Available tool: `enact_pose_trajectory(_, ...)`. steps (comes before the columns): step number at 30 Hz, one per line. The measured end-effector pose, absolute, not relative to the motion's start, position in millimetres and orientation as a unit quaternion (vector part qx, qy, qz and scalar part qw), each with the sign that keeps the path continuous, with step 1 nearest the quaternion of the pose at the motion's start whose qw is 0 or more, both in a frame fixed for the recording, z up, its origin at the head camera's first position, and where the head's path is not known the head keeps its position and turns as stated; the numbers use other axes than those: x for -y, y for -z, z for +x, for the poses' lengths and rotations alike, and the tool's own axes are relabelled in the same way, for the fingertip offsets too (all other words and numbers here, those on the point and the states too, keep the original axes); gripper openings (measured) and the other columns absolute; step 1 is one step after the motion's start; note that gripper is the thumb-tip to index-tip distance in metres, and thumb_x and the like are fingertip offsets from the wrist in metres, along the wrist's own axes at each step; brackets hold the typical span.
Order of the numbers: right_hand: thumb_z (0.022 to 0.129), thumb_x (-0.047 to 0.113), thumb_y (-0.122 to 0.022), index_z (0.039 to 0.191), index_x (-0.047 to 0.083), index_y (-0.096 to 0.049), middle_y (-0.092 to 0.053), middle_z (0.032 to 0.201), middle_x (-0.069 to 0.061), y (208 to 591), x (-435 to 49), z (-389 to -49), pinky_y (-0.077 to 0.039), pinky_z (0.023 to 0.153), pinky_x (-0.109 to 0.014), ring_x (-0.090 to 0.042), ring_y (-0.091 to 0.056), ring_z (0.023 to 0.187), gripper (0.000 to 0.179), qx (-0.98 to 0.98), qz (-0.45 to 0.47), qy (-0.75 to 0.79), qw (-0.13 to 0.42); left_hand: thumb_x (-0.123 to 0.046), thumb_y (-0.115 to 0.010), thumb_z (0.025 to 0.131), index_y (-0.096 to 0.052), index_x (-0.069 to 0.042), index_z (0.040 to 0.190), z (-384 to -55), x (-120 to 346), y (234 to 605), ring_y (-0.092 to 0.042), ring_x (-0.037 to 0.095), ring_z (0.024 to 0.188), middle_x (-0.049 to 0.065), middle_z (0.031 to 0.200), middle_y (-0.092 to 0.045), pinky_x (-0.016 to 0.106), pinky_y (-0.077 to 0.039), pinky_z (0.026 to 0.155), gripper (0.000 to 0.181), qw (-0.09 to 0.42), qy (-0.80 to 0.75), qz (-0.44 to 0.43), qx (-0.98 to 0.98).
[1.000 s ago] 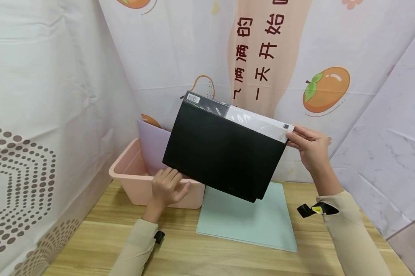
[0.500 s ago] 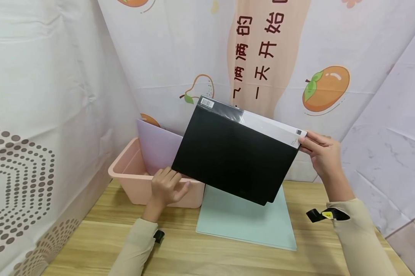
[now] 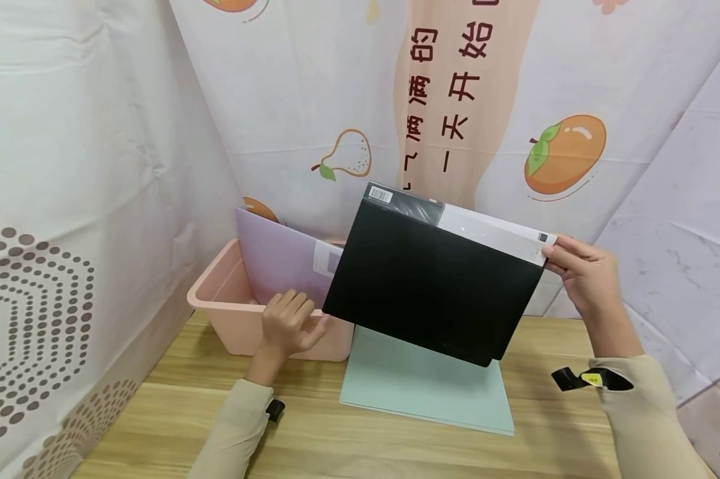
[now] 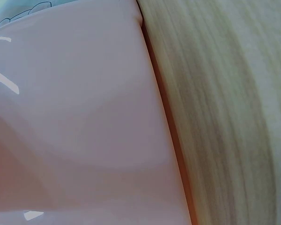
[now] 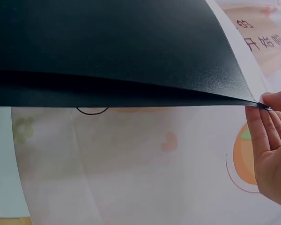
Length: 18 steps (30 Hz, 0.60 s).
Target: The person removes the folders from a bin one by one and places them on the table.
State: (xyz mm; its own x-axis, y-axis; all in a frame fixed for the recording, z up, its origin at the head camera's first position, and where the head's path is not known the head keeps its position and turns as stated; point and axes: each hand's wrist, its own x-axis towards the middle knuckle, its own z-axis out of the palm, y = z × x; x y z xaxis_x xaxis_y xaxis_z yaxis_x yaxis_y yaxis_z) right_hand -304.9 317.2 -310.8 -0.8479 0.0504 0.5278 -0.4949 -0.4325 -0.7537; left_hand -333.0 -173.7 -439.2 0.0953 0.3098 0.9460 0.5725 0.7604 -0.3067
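Observation:
My right hand [image 3: 588, 274] pinches the spine end of a black file folder [image 3: 434, 283], thumb on the near face and fingers behind. Tilted, the folder hangs above the table, its white label strip and barcode along the top edge. In the right wrist view, thumb and fingers of that hand [image 5: 275, 140] hold the folder's corner. My left hand [image 3: 289, 324] grips the front rim of a pink plastic bin [image 3: 231, 326], fingers over the edge. A purple folder [image 3: 278, 256] leans inside the bin, partly hidden by the black one. The bin's wall [image 4: 93, 108] fills much of the left wrist view.
A pale green folder or stack [image 3: 425, 392] lies flat on the wooden table [image 3: 336, 446], right of the bin and below the black folder. A printed fabric curtain [image 3: 288, 86] hangs close behind and along both sides.
My right hand has carried the black folder to the right and slightly down, away from the bin. More of the purple folder shows, including its white label. The left hand stays on the rim.

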Motion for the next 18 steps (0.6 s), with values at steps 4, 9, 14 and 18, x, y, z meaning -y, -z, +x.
enact_pose_trajectory(4,0.09,-0.025,-0.05,0.112,-0.011,-0.073,-0.079,0.098,-0.015,312.1,-325.5,-302.3,-0.061,0.071,-0.029,-0.02,-0.078,0.085,0.034,0.505,0.216,-0.82,0.164,-0.042,-0.055,0.092,-0.055,-0.008,0.062,-333.1,174.2,440.0,-0.047,0.022,0.052,0.005,0.059,-0.053,0.033,-0.034,0.046,0.045,0.66,0.101,-0.332,0.666)
enact_pose_trajectory(9,0.09,-0.027,-0.048,0.11,-0.01,-0.074,-0.079,0.101,-0.013,312.7,-336.2,-296.5,-0.061,0.069,-0.028,-0.018,-0.078,0.085,0.036,0.505,0.208,-0.824,0.148,-0.043,-0.055,0.092,-0.055,-0.009,0.061,-333.2,173.7,440.1,-0.047,0.022,0.052,0.005,0.058,-0.053,0.033,-0.033,0.046,0.046,0.659,0.097,-0.332,0.668)
enact_pose_trajectory(14,0.088,-0.026,-0.054,0.103,-0.004,-0.078,-0.079,0.097,-0.008,312.4,-339.0,-292.5,-0.06,0.065,-0.025,-0.013,-0.077,0.081,0.036,0.554,0.181,-0.801,0.137,-0.042,-0.055,0.092,-0.054,-0.01,0.061,-334.2,173.7,438.6,-0.046,0.023,0.051,0.004,0.058,-0.051,0.034,-0.032,0.046,0.044,0.662,0.097,-0.328,0.667)
enact_pose_trajectory(18,0.087,-0.024,-0.059,0.095,0.002,-0.081,-0.08,0.09,-0.003,313.0,-336.5,-291.9,-0.059,0.063,-0.023,-0.01,-0.077,0.075,0.034,0.602,0.155,-0.771,0.136,-0.043,-0.055,0.092,-0.053,-0.01,0.062,-334.0,173.5,438.7,-0.046,0.023,0.051,0.004,0.058,-0.05,0.035,-0.031,0.046,0.045,0.66,0.098,-0.326,0.669)
